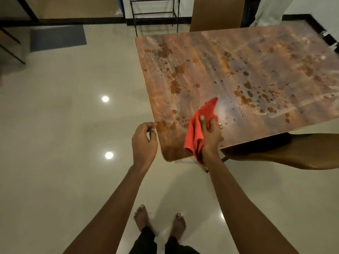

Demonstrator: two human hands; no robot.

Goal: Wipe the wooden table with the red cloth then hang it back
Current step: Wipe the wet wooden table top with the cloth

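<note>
Stained wooden table [238,70]; right hand [211,136] clutches crumpled red cloth [197,129].

The cloth [197,129] is red; beyond the grip, the brown table [211,70] shows darker orange-brown blotches.

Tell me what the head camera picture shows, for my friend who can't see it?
A person's right hand holds a red cloth at the near corner of a wooden table speckled with wet brown spots. The left hand hovers empty beside the table's edge, over a shiny floor.
</note>
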